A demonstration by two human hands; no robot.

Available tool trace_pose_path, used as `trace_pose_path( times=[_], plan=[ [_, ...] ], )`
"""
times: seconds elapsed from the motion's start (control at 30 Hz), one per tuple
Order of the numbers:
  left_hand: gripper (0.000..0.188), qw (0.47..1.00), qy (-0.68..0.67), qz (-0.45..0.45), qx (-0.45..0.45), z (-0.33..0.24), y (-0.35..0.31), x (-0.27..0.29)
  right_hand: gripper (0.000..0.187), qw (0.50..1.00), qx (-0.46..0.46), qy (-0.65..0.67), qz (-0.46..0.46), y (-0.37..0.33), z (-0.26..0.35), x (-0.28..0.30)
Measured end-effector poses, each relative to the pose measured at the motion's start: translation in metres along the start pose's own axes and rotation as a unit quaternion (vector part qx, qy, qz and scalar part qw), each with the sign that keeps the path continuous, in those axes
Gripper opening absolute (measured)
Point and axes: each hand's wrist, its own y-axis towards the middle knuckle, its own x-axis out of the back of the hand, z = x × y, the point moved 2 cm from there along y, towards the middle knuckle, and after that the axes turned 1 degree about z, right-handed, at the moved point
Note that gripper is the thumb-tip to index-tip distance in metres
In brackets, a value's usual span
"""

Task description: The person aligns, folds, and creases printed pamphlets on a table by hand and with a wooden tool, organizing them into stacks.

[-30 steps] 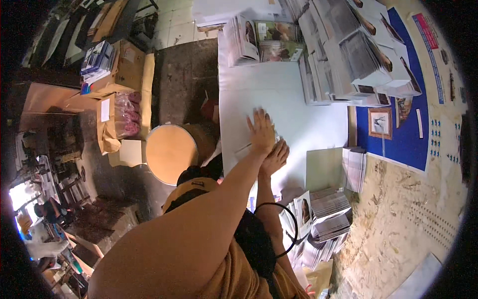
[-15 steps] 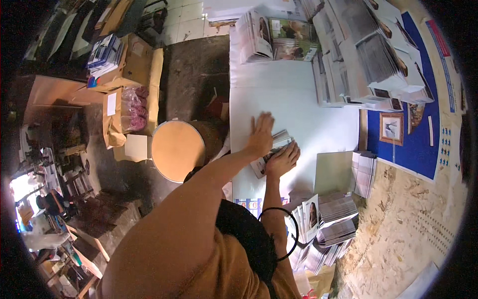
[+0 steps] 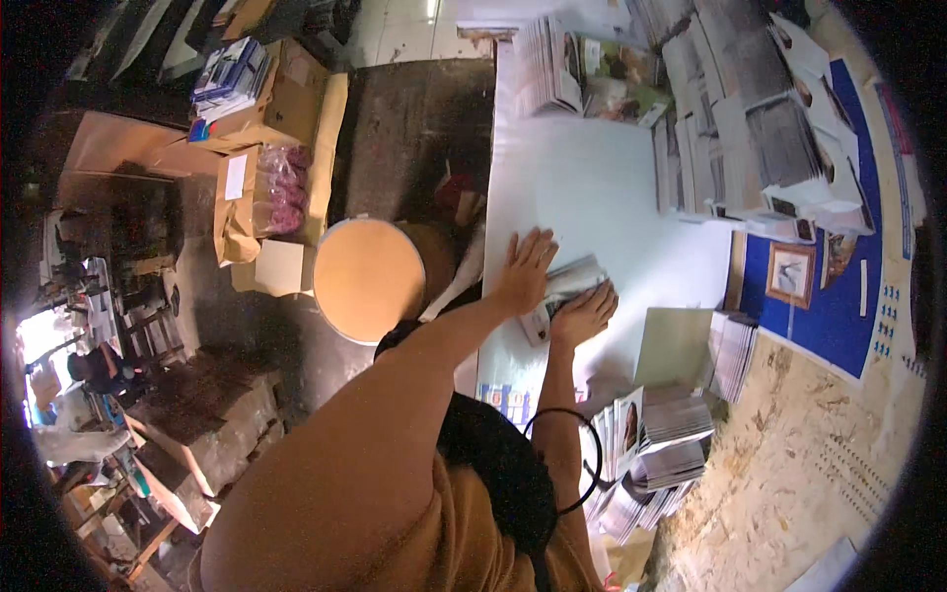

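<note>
On the white tabletop (image 3: pixel 602 173) lies a small printed booklet (image 3: pixel 577 274), set at a slant under my hands. My left hand (image 3: pixel 526 274) rests along its left side with the fingers stretched out and holds nothing. Across the lower right part of the booklet lies my right hand (image 3: pixel 584 316), its fingers extended flat over the cover and pressing on it. Both hands hide much of the booklet, so its page edges are hard to make out.
Tall booklet stacks (image 3: pixel 735 148) line the table's far right. More piles of booklets (image 3: pixel 671 434) stand close to my right forearm, near a greenish board (image 3: pixel 673 345). A round stool (image 3: pixel 369 280) and a cardboard box (image 3: pixel 296 94) are on the left.
The whole view has shifted, so the table and stacks appear farther right. My left hand has come slightly nearer along the booklet's side; my right hand remains on the booklet.
</note>
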Motion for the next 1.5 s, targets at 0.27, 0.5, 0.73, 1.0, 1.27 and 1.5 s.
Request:
trace_pose_path(
  times=[0.27, 0.5, 0.73, 1.0, 1.27, 1.5],
  plan=[
    [0.064, 1.0, 0.027, 0.009, -0.01, 0.008, 0.006, 0.005, 0.068, 0.997, -0.005, 0.0, 0.073, -0.006, 0.001, 0.005],
    [0.059, 0.996, 0.074, 0.05, 0.013, 0.001, 0.01, -0.001, 0.069, 0.998, 0.004, -0.032, 0.062, -0.012, -0.005, 0.0],
    [0.057, 0.999, 0.043, -0.002, 0.007, 0.007, 0.011, -0.001, 0.079, 0.992, -0.07, -0.036, 0.103, -0.044, 0.021, 0.0],
    [0.055, 0.999, 0.041, -0.02, -0.008, 0.003, 0.005, 0.007, 0.079, 0.999, -0.007, 0.026, 0.021, -0.05, 0.014, -0.005],
    [0.051, 0.993, -0.018, -0.113, -0.034, 0.007, 0.003, -0.004, 0.077, 0.999, -0.022, 0.045, 0.02, -0.048, 0.018, 0.003],
    [0.054, 0.981, 0.008, -0.179, 0.075, 0.031, -0.03, 0.008, 0.075, 0.999, -0.005, 0.05, 0.015, -0.053, 0.028, 0.001]
  ],
)
